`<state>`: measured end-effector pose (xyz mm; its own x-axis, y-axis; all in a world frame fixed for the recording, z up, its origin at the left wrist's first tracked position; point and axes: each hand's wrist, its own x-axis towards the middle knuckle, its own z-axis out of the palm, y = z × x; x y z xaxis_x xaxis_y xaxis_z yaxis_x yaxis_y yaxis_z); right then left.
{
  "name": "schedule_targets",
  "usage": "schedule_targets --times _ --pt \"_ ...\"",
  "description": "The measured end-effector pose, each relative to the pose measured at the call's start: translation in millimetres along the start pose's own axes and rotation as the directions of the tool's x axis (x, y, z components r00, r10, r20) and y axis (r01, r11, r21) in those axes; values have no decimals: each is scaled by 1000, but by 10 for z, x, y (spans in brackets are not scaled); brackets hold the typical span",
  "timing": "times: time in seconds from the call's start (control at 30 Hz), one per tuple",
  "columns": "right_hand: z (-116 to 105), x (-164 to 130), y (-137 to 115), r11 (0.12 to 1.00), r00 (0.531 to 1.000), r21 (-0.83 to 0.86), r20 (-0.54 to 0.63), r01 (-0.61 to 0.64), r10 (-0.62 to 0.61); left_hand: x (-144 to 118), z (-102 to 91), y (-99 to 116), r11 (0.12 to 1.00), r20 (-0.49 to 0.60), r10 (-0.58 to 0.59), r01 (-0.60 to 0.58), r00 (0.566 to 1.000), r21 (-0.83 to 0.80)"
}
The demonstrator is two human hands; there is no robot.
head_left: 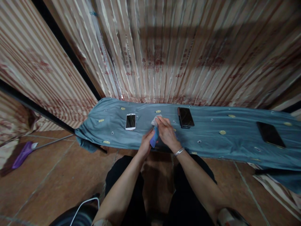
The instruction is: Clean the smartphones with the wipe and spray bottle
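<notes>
Left hand (146,145): fingers closed round a blue phone (154,138), held tilted at the table's near edge.
Right hand (166,131): fingers pinched on a white wipe (156,120), pressed to the phone's top.
Cloth (211,138): blue, hanging over the near edge.
Open room: bare cloth between the white phone (130,121), left, and the black phone (185,117), right.
Far right: a dark phone (270,134), well apart.

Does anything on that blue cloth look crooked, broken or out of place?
Nothing looks damaged or spilled. The phones lie apart on the blue cloth at differing angles, the black phone slightly askew. The cloth's left end droops, bunched, over the edge.
</notes>
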<state>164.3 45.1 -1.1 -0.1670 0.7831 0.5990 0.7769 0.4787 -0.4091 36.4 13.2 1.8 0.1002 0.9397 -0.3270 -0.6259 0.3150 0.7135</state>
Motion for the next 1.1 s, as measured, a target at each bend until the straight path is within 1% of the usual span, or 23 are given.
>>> schedule_targets --times 0.1,0.2,0.3,0.43,0.5,0.53,0.57,0.63,0.67,0.7,0.73,0.77,0.83,0.9,0.97,1.1 --pt "-3 82 99 999 998 32 -44 -42 43 -20 -40 -1 994 60 -4 -2 998 107" --pt "18 124 164 995 994 75 -82 -64 70 -45 -78 18 994 101 -28 18 995 106" --pt "67 120 223 986 984 111 -109 -127 139 -80 -92 63 992 119 -27 12 993 122" --pt "124 103 284 953 963 202 -101 -225 249 -98 -83 137 996 115 -13 4 993 84" --pt "137 107 302 908 940 293 -75 -298 333 -97 -73 166 998 117 -36 31 992 47" --pt "141 112 307 866 920 363 -51 -344 388 -98 -67 178 999 119 -51 48 992 27" --pt "145 118 309 794 891 461 -14 -396 453 -101 -61 189 998 123 -66 66 990 5" --pt "157 131 303 579 820 661 99 -478 564 -112 -47 208 994 130 -90 97 987 -48" --pt "164 137 295 467 789 731 157 -498 594 -119 -41 215 991 132 -100 111 986 -77" --pt "173 142 284 376 765 775 204 -508 611 -123 -35 220 987 131 -110 124 985 -103" --pt "182 146 270 316 750 799 236 -512 618 -125 -30 223 982 127 -121 138 984 -126" --pt "191 150 256 284 743 811 252 -512 621 -124 -27 223 978 113 -131 147 985 -147" --pt "207 156 228 241 733 827 268 -508 626 -108 -26 214 971 52 -143 150 988 -187" --pt "218 161 204 191 717 844 282 -501 638 -79 -34 196 969 -32 -124 114 992 -221" --pt "230 160 175 149 701 855 295 -498 649 -43 -50 181 970 -88 -84 61 993 -236" --pt "279 108 47 81 676 853 346 -515 651 16 -88 194 970 -94 -40 16 995 -244"
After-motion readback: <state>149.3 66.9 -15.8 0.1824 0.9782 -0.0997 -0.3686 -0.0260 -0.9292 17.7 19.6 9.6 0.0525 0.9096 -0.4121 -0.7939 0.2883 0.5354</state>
